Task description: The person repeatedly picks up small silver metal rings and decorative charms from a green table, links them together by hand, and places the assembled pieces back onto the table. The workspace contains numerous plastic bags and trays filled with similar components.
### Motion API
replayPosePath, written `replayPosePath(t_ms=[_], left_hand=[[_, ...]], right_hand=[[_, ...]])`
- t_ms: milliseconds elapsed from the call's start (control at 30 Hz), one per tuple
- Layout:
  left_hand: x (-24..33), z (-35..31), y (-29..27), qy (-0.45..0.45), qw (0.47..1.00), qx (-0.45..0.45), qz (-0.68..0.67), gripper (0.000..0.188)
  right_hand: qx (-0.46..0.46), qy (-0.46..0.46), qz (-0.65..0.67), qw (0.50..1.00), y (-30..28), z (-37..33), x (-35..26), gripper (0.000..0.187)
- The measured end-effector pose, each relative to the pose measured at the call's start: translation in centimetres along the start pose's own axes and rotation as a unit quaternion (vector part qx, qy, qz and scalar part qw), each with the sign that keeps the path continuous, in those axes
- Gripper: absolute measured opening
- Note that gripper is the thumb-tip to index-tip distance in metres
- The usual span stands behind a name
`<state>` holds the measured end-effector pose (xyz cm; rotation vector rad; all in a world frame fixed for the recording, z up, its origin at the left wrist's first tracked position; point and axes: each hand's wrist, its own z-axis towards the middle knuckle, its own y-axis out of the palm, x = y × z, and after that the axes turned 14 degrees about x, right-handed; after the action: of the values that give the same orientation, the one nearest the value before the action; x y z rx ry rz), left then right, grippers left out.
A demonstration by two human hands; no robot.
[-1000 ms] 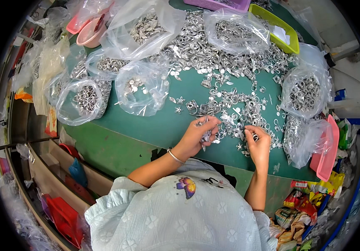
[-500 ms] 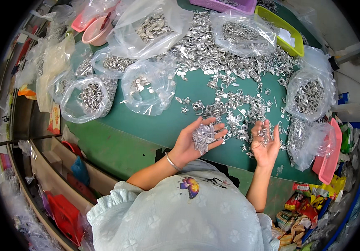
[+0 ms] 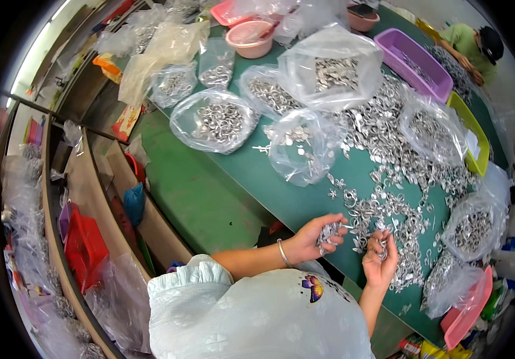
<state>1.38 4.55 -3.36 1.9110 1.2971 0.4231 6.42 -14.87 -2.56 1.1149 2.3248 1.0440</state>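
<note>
My left hand is curled around a cluster of small silver leaf-like metal pieces. Beside it, at the table's near edge, my right hand has its fingers bent together on some small silver pieces; their exact shape is hard to make out. Just beyond both hands lies a loose spread of silver rings and flower-shaped pieces on the green tabletop. Farther back, this spread joins a larger heap of silver pieces.
Clear plastic bags of silver pieces stand around, including a bag of rings and an open bag. A purple tray, lime tray, pink bowl and pink tray edge the table. Another person works far right.
The view has swung left, bringing another person into sight. My left hand has closed more around its pieces. My right fingers have bent together, and the hands are nearer each other.
</note>
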Motion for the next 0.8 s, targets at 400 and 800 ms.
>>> replayPosePath(t_ms=[400,800], left_hand=[[0.9,-0.7,1.0,-0.014,0.998,0.043,0.039,0.014],[-1.4,3.4,6.0,-0.064,0.991,0.072,0.096,0.012]], right_hand=[[0.022,0.010,-0.166,0.986,-1.8,-0.5,0.8,0.020],[0.016,-0.064,-0.173,0.983,-3.3,-2.3,-1.5,0.023]])
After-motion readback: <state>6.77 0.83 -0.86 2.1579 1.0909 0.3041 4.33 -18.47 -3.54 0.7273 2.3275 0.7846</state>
